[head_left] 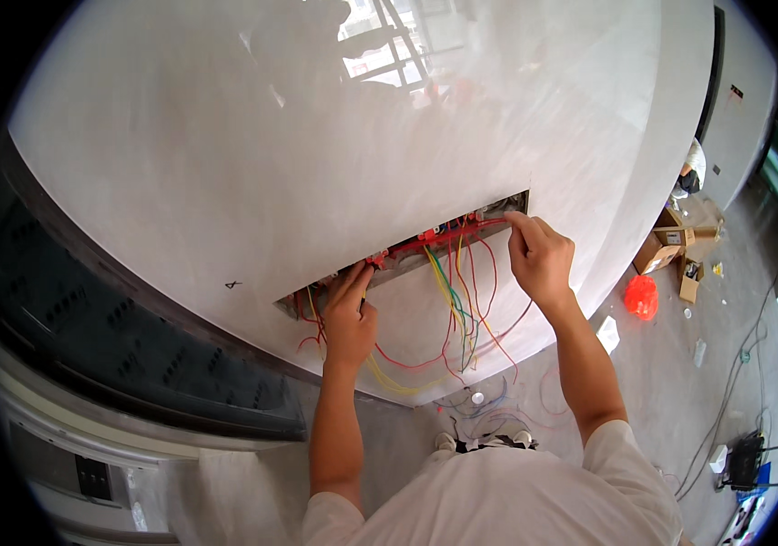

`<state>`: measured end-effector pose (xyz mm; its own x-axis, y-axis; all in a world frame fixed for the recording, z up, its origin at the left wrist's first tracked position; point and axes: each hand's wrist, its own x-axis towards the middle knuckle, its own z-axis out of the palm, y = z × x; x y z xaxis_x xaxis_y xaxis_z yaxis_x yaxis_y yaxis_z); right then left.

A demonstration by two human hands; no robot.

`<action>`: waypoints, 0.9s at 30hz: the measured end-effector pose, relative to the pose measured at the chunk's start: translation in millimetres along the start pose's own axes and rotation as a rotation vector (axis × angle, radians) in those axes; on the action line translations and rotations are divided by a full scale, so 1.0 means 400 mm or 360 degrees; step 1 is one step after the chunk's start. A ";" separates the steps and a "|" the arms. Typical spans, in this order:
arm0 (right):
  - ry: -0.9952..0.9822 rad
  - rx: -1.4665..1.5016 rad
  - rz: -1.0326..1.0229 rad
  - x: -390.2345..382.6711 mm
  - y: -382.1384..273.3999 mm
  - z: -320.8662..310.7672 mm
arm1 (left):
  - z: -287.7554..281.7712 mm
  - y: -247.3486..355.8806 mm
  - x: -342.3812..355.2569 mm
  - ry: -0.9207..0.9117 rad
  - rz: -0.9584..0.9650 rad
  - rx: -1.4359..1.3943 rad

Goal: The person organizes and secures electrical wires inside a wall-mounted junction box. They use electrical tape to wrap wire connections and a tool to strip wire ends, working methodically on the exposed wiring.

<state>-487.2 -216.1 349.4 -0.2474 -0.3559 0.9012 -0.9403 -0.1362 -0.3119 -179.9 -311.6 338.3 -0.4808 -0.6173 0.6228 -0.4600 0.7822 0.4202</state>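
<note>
A long slot (398,264) is cut into the glossy pale wall panel, and red wiring boxes (428,236) sit inside it. Red, yellow and green wires (454,291) hang out of the slot. My left hand (350,314) reaches to the slot's left part, fingers stretched out against a red box (376,260); their tips are partly hidden. At the right end, my right hand (542,259) is closed in a pinch on what looks like a red wire (495,221) running along the slot.
Loose wires (489,409) lie on the floor by my feet. To the right are cardboard boxes (658,254), a red plastic bag (641,298), a long cable (732,391) and a black stand (746,462). A dark recessed strip (134,318) curves along the left.
</note>
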 end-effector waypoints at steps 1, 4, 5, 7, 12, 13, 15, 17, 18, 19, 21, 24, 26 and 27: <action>-0.0014 0.0003 -0.0014 0.005 -0.007 -0.005 | 0.006 0.002 0.000 0.0024 0.0017 0.0056; -0.0034 0.0000 -0.0038 0.023 -0.019 -0.025 | 0.026 0.008 -0.003 0.0066 0.0044 0.0190; -0.0026 -0.0010 -0.0047 0.026 -0.017 -0.026 | 0.028 0.009 0.003 0.0064 0.0043 0.0216; -0.0009 -0.0034 -0.0063 0.025 -0.010 -0.027 | 0.035 0.006 0.005 0.0106 0.0032 0.0180; -0.0036 -0.0045 -0.0043 -0.010 0.008 -0.012 | 0.055 -0.016 -0.009 0.0245 -0.0038 0.0130; -0.0043 -0.0049 -0.0050 -0.013 0.008 -0.010 | 0.058 -0.019 -0.006 0.0264 -0.0021 0.0171; -0.0066 -0.0068 -0.0013 -0.014 0.007 -0.014 | 0.068 -0.012 -0.002 0.0282 -0.0008 0.0236; -0.0052 -0.0062 0.0012 -0.007 0.009 -0.014 | 0.066 -0.012 0.001 0.0240 0.0025 0.0269; -0.0024 -0.0049 0.0019 -0.002 0.010 -0.014 | 0.065 -0.011 0.002 0.0227 0.0039 0.0287; 0.0002 -0.0035 0.0025 0.000 0.011 -0.011 | 0.066 -0.010 -0.002 0.0217 0.0064 0.0303; 0.0050 -0.0017 -0.0003 0.010 0.020 -0.012 | 0.066 -0.008 -0.001 0.0231 0.0117 0.0346; 0.0069 -0.0018 -0.0022 0.020 0.035 -0.010 | 0.055 -0.008 0.009 0.0217 0.0123 0.0212; 0.0034 -0.0022 -0.0007 0.014 0.041 -0.006 | 0.046 -0.017 0.003 0.0209 0.0092 0.0076; 0.0019 -0.0024 0.0003 0.014 0.042 -0.005 | 0.042 -0.020 0.001 0.0206 0.0079 0.0008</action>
<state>-504.8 -218.4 349.8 -0.2515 -0.3452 0.9042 -0.9433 -0.1215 -0.3088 -188.9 -319.6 324.0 -0.4030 -0.5615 0.7227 -0.4418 0.8109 0.3837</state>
